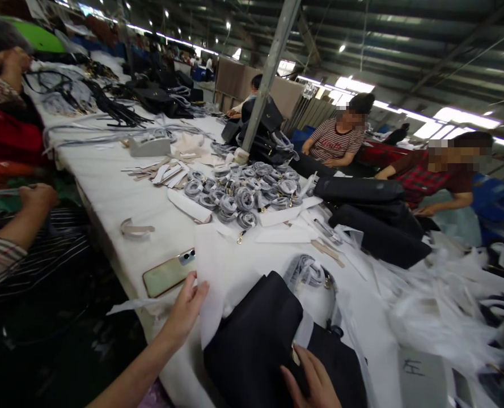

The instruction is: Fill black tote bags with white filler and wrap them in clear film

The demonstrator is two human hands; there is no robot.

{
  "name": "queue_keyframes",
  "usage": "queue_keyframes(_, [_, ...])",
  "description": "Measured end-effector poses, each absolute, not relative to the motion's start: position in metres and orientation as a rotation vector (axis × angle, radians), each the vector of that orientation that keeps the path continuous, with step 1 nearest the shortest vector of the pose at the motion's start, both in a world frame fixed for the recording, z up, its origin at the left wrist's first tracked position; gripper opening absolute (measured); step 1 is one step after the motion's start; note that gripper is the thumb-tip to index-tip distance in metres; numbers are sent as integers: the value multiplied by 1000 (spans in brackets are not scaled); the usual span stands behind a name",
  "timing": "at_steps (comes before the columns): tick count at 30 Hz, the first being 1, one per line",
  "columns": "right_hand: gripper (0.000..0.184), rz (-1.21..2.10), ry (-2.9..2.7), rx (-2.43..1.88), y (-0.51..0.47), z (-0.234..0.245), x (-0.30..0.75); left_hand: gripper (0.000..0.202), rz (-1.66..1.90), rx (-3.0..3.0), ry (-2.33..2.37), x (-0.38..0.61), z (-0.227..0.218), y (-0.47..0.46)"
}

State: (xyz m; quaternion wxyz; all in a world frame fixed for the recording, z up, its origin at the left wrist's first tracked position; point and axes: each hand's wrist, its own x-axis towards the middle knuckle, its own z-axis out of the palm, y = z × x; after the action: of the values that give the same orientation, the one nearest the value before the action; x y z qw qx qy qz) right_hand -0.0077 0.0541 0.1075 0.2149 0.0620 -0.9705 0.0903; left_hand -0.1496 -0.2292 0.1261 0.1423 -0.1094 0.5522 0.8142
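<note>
A black handbag [255, 334] lies in front of me on the white-covered table, with a small metal clasp [295, 355] on its front. My right hand [313, 379] has its fingers curled on the bag at this clasp. A stiff white sheet [209, 283] stands along the bag's left side, pinched at its edge between the thumb and fingers of my left hand [189, 309]. Beyond that hand is a phone [166, 276], lying with its camera side up. Beside the bag sits a wrapped strap coil [306, 271].
Many wrapped strap coils [245, 198] are heaped mid-table around a metal post [271, 73]. A tape dispenser [150, 146] stands farther back. More black bags [375, 226] and crumpled plastic wrap [443, 317] lie right. Co-workers sit along both sides; one person's hand [39, 198] is at left.
</note>
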Motion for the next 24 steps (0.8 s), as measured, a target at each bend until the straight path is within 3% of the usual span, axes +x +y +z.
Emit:
queue_keyframes(6, [86, 43, -2995, 900, 7, 156, -106, 52, 2381, -345, 1507, -159, 115, -226])
queue_keyframes(8, [90, 55, -3058, 1027, -4, 155, -126, 52, 2372, -379, 1451, -158, 116, -224])
queue_keyframes(10, [77, 132, -3098, 1055, -9, 149, -132, 51, 2386, -411, 1413, -159, 118, -224])
queue_keyframes(14, [13, 223, -3007, 991, -10, 139, -113, 50, 2524, -431, 1366, -166, 124, -224])
queue_keyframes(15, [8, 237, -2956, 989, -10, 138, -107, 49, 2549, -422, 1361, -168, 126, -223])
queue_keyframes(18, [21, 317, -2847, 993, -12, 138, -93, 46, 2495, -355, 1373, -171, 129, -215])
queue_keyframes(24, [25, 432, -2785, 935, -15, 137, -91, 45, 2141, -2, 1358, -169, 123, -200])
